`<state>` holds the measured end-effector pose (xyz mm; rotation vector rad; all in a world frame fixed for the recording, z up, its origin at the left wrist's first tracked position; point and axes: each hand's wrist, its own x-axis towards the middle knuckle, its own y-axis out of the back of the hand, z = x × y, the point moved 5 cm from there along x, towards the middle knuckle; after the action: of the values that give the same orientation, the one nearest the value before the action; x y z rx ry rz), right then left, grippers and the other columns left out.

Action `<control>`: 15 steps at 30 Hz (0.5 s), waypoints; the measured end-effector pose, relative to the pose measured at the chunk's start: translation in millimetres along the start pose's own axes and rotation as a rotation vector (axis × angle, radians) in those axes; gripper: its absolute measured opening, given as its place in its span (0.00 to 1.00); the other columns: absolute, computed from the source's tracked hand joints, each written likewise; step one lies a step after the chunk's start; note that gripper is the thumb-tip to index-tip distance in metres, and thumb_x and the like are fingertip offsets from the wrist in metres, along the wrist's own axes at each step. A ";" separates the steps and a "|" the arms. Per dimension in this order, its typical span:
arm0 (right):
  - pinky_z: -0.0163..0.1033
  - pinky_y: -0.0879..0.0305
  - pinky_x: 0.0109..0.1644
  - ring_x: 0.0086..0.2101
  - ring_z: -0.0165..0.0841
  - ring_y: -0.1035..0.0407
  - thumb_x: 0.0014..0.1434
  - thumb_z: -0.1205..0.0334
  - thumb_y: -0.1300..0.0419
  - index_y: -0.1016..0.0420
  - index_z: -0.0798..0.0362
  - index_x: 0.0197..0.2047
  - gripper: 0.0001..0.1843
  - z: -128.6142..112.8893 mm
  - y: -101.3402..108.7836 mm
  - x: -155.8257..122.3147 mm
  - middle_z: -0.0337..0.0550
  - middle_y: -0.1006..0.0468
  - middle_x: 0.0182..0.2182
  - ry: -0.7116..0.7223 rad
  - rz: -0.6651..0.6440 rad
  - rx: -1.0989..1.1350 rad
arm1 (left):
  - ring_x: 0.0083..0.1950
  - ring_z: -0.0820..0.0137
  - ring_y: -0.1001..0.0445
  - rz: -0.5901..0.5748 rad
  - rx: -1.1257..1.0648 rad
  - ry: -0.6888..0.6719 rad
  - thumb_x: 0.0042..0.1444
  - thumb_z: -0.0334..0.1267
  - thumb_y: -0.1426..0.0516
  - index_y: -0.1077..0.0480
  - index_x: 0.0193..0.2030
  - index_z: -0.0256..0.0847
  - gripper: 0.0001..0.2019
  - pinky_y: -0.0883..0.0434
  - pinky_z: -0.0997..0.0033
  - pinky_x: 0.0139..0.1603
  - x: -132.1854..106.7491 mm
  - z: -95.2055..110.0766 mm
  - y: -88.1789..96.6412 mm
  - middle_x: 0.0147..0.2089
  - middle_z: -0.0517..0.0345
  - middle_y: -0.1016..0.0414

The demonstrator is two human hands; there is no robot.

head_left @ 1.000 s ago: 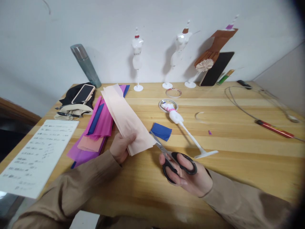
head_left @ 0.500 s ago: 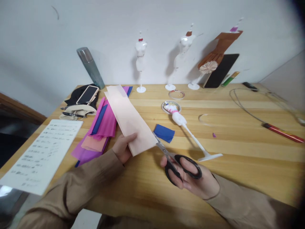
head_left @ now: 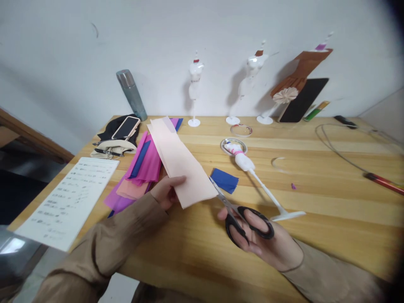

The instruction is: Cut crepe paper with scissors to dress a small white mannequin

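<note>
My left hand [head_left: 166, 192] pinches the near end of a long pale peach paper strip [head_left: 181, 162], thumb on top. The strip slants up and away over the wooden table [head_left: 331, 202]. My right hand [head_left: 268, 240] has its fingers through the black handles of a pair of scissors [head_left: 241, 214]. The blades point up-left and touch the strip's right edge near its near corner. A folded blue paper piece [head_left: 224, 180] lies just behind the blades. A small white mannequin [head_left: 252, 170] lies on its side to the right of it.
Magenta, blue and peach sheets [head_left: 140, 166] are stacked left of the strip. A printed page [head_left: 67, 200] lies at the left edge, a phone [head_left: 126, 127] on dark cloth and a grey flask [head_left: 131, 94] behind. Three mannequin stands [head_left: 195, 90] line the wall. A red-handled tool [head_left: 383, 183] and cable lie right.
The view has shifted, so everything sits slightly right and lower in frame. Both hands keep their grips, with the scissor blades still at the strip's right edge.
</note>
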<state>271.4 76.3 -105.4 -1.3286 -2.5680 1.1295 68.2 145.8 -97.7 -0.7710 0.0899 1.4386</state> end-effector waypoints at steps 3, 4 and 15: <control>0.32 0.62 0.20 0.17 0.21 0.52 0.58 0.38 0.38 0.23 0.55 0.42 0.26 0.3 0.4 0.9 0.38 0.31 0.18 0.000 0.020 -0.011 | 0.22 0.75 0.41 -0.013 0.089 0.034 0.45 0.37 0.33 0.22 0.33 0.40 0.08 0.34 0.67 0.31 -1.8 1.4 0.7 0.25 0.57 0.29; 0.31 0.62 0.20 0.17 0.21 0.52 0.58 0.38 0.38 0.23 0.55 0.41 0.26 0.2 0.7 1.0 0.38 0.31 0.18 0.004 0.025 -0.018 | 0.22 0.76 0.42 -0.026 0.098 0.029 0.43 0.36 0.33 0.22 0.33 0.40 0.08 0.35 0.68 0.29 -2.8 2.6 -0.5 0.25 0.56 0.29; 0.30 0.62 0.18 0.15 0.21 0.52 0.55 0.34 0.38 0.24 0.56 0.41 0.30 -7.5 2.9 -1.2 0.40 0.27 0.18 -0.065 -0.019 -0.090 | 0.16 0.86 0.53 -0.203 0.103 0.208 0.40 0.30 0.29 0.22 0.33 0.33 0.11 0.54 0.80 0.15 -6.2 -1.3 -11.5 0.22 0.58 0.29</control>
<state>276.7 80.9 -101.3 -1.3034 -2.7016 1.0841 78.0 140.6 -90.7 -0.8188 0.2369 1.1504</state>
